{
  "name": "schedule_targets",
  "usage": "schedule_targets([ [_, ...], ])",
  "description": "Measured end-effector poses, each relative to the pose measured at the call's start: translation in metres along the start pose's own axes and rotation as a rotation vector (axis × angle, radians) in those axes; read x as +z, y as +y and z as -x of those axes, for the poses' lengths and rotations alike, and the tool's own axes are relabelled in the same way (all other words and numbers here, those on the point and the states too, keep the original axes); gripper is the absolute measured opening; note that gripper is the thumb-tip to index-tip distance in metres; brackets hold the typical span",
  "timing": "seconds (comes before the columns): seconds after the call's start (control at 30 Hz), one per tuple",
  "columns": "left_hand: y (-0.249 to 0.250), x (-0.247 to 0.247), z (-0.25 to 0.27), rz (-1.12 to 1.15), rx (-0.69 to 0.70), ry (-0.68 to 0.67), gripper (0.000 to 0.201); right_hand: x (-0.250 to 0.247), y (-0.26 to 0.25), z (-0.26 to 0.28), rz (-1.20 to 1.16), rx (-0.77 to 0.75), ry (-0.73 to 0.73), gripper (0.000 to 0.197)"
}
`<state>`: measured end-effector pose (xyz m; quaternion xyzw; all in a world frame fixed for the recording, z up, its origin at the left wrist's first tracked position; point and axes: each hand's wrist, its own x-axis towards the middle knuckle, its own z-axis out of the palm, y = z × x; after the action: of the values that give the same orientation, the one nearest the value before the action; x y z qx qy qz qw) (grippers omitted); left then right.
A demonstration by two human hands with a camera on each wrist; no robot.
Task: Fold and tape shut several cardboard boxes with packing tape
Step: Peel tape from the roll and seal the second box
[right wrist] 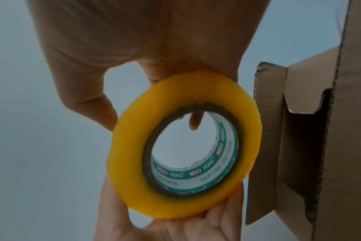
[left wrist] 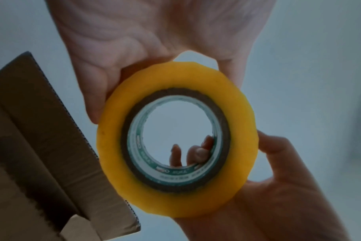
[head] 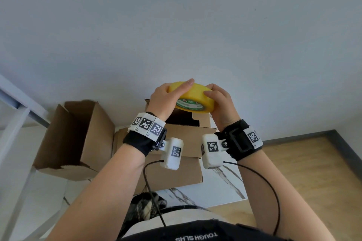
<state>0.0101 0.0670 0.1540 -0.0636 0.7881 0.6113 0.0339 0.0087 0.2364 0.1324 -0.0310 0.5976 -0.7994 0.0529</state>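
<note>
Both hands gripping tape roll (head: pixel 193 97), left hand (head: pixel 165 98), right hand (head: pixel 220 103) opposite

"TOUGH SLHS", seen upside down, on the person's black garment (head: pixel 195 237); tape roll's (head: pixel 193 97) core print is illegible.

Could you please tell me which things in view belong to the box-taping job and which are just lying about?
Part of the job:
- round yellow roll of packing tape, gripped by the left hand and the right hand
- brown cardboard boxes with open flaps

Just lying about:
- white marble-patterned table
- white metal frame
</note>
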Motion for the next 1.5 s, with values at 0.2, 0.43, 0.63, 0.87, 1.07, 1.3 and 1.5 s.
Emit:
schedule_targets([
  [0.2,-0.004,0.000,-0.005,0.191,0.042,0.031,0.086,-0.014,-0.003,0.000,-0.080,-0.020,-0.114,0.041],
  [0.43,0.006,0.007,-0.007,-0.136,0.221,0.105,0.053,-0.012,0.005,0.002,-0.119,0.002,-0.057,0.045],
  [0.63,0.011,0.013,0.000,-0.387,0.321,0.087,0.077,-0.010,-0.003,0.004,-0.151,-0.049,-0.057,0.036],
  [0.87,0.004,0.013,-0.003,-0.179,0.326,0.144,0.067,-0.010,-0.010,0.002,-0.080,-0.090,-0.022,0.023],
  [1.07,-0.003,0.016,-0.007,0.069,0.268,0.176,0.056,-0.026,-0.004,0.002,-0.047,0.050,-0.048,0.032],
  [1.3,-0.009,0.019,-0.006,0.089,0.315,0.110,0.055,-0.027,-0.004,0.001,-0.131,0.107,-0.115,0.030],
  [1.5,-0.001,0.013,-0.007,-0.184,0.464,0.130,0.055,-0.026,-0.009,-0.001,-0.106,0.055,-0.084,0.025],
])
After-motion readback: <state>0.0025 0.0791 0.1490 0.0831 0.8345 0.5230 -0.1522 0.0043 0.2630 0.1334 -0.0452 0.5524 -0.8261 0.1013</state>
